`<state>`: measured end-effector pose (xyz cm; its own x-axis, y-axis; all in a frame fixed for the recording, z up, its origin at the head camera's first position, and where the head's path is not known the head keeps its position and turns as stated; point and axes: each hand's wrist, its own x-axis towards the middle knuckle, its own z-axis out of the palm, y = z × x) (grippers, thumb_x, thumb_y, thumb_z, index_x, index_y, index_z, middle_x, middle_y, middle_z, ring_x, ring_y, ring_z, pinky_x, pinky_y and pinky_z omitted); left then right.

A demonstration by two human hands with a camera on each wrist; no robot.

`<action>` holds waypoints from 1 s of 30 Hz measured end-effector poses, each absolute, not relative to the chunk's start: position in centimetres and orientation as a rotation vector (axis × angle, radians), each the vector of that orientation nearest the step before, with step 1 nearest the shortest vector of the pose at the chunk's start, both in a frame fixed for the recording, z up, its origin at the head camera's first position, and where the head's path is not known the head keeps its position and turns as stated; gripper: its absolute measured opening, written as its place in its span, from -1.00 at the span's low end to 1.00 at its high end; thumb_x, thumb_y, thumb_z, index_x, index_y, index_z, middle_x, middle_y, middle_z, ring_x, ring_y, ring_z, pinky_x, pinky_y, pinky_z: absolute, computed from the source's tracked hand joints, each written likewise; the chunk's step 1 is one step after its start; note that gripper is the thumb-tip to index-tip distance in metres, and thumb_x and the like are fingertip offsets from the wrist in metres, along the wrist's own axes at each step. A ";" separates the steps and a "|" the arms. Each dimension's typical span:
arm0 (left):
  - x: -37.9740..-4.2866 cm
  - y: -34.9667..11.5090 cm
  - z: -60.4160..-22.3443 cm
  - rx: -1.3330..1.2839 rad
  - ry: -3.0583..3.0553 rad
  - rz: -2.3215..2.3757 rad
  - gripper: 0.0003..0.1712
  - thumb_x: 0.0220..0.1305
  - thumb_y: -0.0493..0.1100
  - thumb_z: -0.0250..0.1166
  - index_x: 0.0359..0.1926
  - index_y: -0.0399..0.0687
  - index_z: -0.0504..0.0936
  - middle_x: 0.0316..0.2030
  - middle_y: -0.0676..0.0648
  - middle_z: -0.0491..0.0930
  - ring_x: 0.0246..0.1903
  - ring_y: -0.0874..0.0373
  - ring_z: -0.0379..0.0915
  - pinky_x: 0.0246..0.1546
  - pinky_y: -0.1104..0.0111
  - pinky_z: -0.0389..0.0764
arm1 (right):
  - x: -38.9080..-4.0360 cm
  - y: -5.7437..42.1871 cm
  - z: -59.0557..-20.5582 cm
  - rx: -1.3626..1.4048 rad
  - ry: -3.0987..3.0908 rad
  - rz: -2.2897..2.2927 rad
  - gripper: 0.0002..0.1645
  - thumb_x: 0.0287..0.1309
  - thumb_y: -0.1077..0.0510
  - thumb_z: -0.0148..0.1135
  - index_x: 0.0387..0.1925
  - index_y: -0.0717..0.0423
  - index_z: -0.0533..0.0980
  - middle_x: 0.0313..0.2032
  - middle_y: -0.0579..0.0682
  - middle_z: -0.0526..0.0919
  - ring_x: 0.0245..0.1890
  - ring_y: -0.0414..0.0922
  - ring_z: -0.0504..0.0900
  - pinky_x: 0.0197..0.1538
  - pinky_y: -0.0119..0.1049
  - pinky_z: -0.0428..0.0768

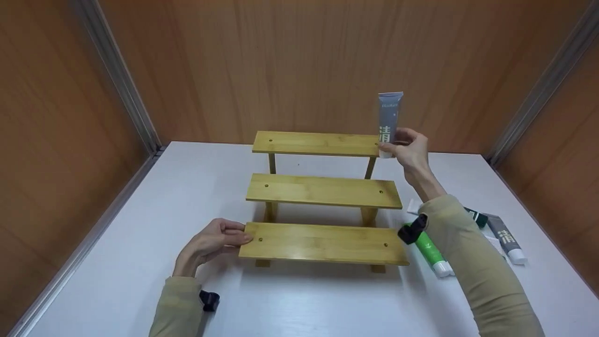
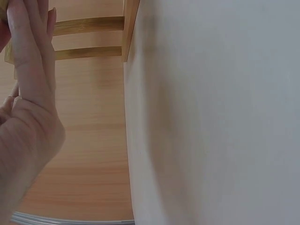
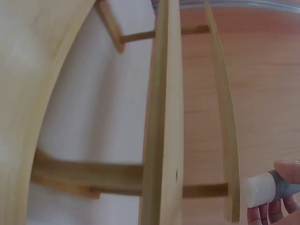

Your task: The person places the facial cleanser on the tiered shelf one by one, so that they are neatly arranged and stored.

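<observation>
A three-tier wooden stand (image 1: 323, 241) is in the middle of the white table. My left hand (image 1: 213, 243) grips the left end of its lowest board between thumb and fingers; in the left wrist view that hand (image 2: 30, 103) shows at the left edge. Up at the right end of the top board (image 1: 318, 143), my right hand (image 1: 412, 152) pinches a grey-blue squeeze tube (image 1: 389, 114), upright with its white cap down. The right wrist view has the cap (image 3: 260, 190) beside the top board's end, seemingly just off it. My right fingers (image 3: 276, 211) lie around the tube.
Several tubes lie on the table to the right, partly behind my right sleeve: a green one (image 1: 430, 252), a grey one (image 1: 506, 238) and a dark green one (image 1: 476, 216). Wood-grain panels (image 1: 309, 65) enclose the table at the back and both sides.
</observation>
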<state>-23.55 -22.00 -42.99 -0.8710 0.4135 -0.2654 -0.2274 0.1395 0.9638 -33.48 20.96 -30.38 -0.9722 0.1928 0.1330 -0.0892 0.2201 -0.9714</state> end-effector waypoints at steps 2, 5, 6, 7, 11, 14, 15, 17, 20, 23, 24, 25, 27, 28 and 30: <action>-23.6 -21.9 -43.0 0.170 1.958 1.775 -0.33 0.28 -0.20 0.41 0.25 -0.57 0.42 -0.17 -0.07 0.79 -0.19 0.16 0.75 -0.11 0.32 0.78 | -33.8 19.9 -30.2 -0.090 -2.241 1.868 -0.47 0.11 0.31 0.44 0.13 0.21 0.50 -0.18 -0.13 0.53 -0.14 -0.24 0.54 -0.14 -0.46 0.65; -23.6 -21.8 -42.9 0.158 1.974 1.764 -0.33 0.28 -0.19 0.41 0.25 -0.57 0.42 -0.16 -0.09 0.79 -0.19 0.16 0.75 -0.10 0.32 0.78 | -34.2 18.1 -30.1 -0.088 -2.220 1.914 -0.47 0.11 0.31 0.43 0.13 0.19 0.50 -0.15 -0.11 0.52 -0.11 -0.20 0.55 -0.12 -0.44 0.66; -23.6 -21.8 -42.9 0.152 1.978 1.762 -0.32 0.27 -0.19 0.41 0.26 -0.56 0.42 -0.15 -0.09 0.79 -0.19 0.16 0.75 -0.10 0.32 0.78 | -34.4 17.5 -30.0 -0.085 -2.217 1.923 -0.47 0.11 0.30 0.44 0.14 0.19 0.50 -0.13 -0.10 0.51 -0.10 -0.19 0.55 -0.10 -0.42 0.66; -23.6 -21.7 -42.9 0.145 1.980 1.763 -0.32 0.27 -0.19 0.42 0.26 -0.56 0.42 -0.14 -0.10 0.78 -0.19 0.16 0.75 -0.09 0.31 0.77 | -34.5 16.8 -30.0 -0.087 -2.222 1.918 -0.47 0.11 0.29 0.44 0.13 0.18 0.50 -0.13 -0.10 0.52 -0.09 -0.18 0.55 -0.09 -0.41 0.65; -23.6 -21.6 -42.9 0.128 1.988 1.763 -0.32 0.25 -0.19 0.43 0.25 -0.55 0.43 -0.12 -0.13 0.78 -0.18 0.15 0.76 -0.08 0.30 0.77 | -34.9 14.2 -30.1 -0.073 -2.211 1.911 -0.47 0.09 0.29 0.46 0.12 0.18 0.53 -0.10 -0.06 0.55 -0.06 -0.15 0.55 -0.04 -0.36 0.64; -23.6 -21.5 -43.0 0.127 1.986 1.770 -0.32 0.24 -0.20 0.44 0.24 -0.55 0.44 -0.12 -0.14 0.78 -0.19 0.14 0.76 -0.09 0.30 0.78 | -35.2 12.4 -30.3 -0.036 -2.185 1.918 -0.47 0.07 0.30 0.48 0.10 0.20 0.53 -0.08 -0.02 0.58 -0.06 -0.14 0.56 -0.06 -0.33 0.66; -23.5 -21.5 -43.0 0.136 1.983 1.773 -0.32 0.25 -0.20 0.43 0.25 -0.56 0.42 -0.11 -0.14 0.77 -0.18 0.14 0.76 -0.09 0.30 0.77 | -35.3 11.8 -30.4 -0.022 -2.177 1.921 -0.47 0.06 0.30 0.48 0.10 0.19 0.53 -0.08 0.00 0.58 -0.07 -0.13 0.56 -0.09 -0.32 0.67; -23.5 -21.6 -43.0 0.150 1.975 1.783 -0.32 0.25 -0.22 0.43 0.25 -0.58 0.41 -0.10 -0.16 0.77 -0.18 0.14 0.75 -0.08 0.30 0.77 | -35.4 10.6 -30.5 0.012 -2.170 1.914 -0.46 0.06 0.30 0.49 0.10 0.19 0.53 -0.07 0.02 0.60 -0.08 -0.12 0.58 -0.13 -0.32 0.68; -23.5 -21.7 -43.0 0.170 1.961 1.791 -0.32 0.26 -0.24 0.41 0.25 -0.61 0.38 -0.07 -0.19 0.76 -0.17 0.14 0.75 -0.08 0.30 0.77 | -35.6 8.9 -30.6 0.062 -2.164 1.885 -0.47 0.06 0.28 0.49 0.09 0.20 0.53 -0.07 0.06 0.61 -0.12 -0.12 0.59 -0.18 -0.35 0.66; -23.4 -21.7 -43.0 0.167 1.959 1.793 -0.32 0.26 -0.24 0.41 0.26 -0.61 0.38 -0.06 -0.20 0.75 -0.17 0.14 0.75 -0.08 0.30 0.77 | -35.9 7.3 -30.8 0.109 -2.140 1.881 -0.50 0.06 0.28 0.49 0.06 0.22 0.53 -0.09 0.08 0.62 -0.14 -0.12 0.58 -0.17 -0.39 0.62; -23.4 -21.7 -43.0 0.164 1.961 1.793 -0.32 0.26 -0.24 0.41 0.25 -0.61 0.39 -0.06 -0.20 0.75 -0.17 0.14 0.75 -0.08 0.30 0.77 | -36.0 6.8 -30.8 0.124 -2.132 1.883 -0.50 0.06 0.28 0.48 0.05 0.24 0.52 -0.10 0.08 0.61 -0.14 -0.12 0.57 -0.16 -0.40 0.60; -23.4 -21.7 -43.0 0.160 1.963 1.791 -0.32 0.26 -0.24 0.41 0.26 -0.60 0.38 -0.06 -0.19 0.75 -0.17 0.14 0.75 -0.08 0.30 0.77 | -36.1 6.3 -30.9 0.138 -2.127 1.886 -0.51 0.07 0.28 0.48 0.05 0.24 0.52 -0.10 0.09 0.61 -0.14 -0.11 0.57 -0.15 -0.41 0.59; -23.4 -21.7 -43.0 0.153 1.969 1.786 -0.32 0.26 -0.23 0.41 0.25 -0.60 0.39 -0.07 -0.18 0.76 -0.17 0.15 0.75 -0.07 0.31 0.77 | -36.2 5.5 -31.0 0.155 -2.121 1.887 -0.51 0.08 0.28 0.47 0.05 0.24 0.51 -0.10 0.09 0.60 -0.14 -0.11 0.56 -0.13 -0.40 0.57; -23.4 -21.6 -43.0 0.149 1.972 1.784 -0.32 0.26 -0.23 0.41 0.26 -0.60 0.39 -0.08 -0.17 0.76 -0.17 0.15 0.75 -0.07 0.31 0.77 | -36.3 5.1 -31.0 0.161 -2.119 1.884 -0.51 0.09 0.27 0.47 0.05 0.25 0.50 -0.10 0.10 0.60 -0.14 -0.11 0.56 -0.12 -0.39 0.57; -23.4 -21.6 -42.9 0.145 1.977 1.778 -0.32 0.26 -0.22 0.41 0.26 -0.59 0.39 -0.10 -0.15 0.76 -0.17 0.16 0.75 -0.07 0.31 0.77 | -36.5 4.5 -31.1 0.158 -2.122 1.867 -0.50 0.08 0.27 0.48 0.05 0.25 0.50 -0.08 0.11 0.61 -0.14 -0.11 0.57 -0.11 -0.39 0.57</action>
<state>-23.41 -21.56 -42.95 -0.8819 0.3839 -0.2738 -0.2318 0.1527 0.9607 -36.47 4.50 -31.11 -0.9461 0.1199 0.3007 -0.2830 0.1447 -0.9481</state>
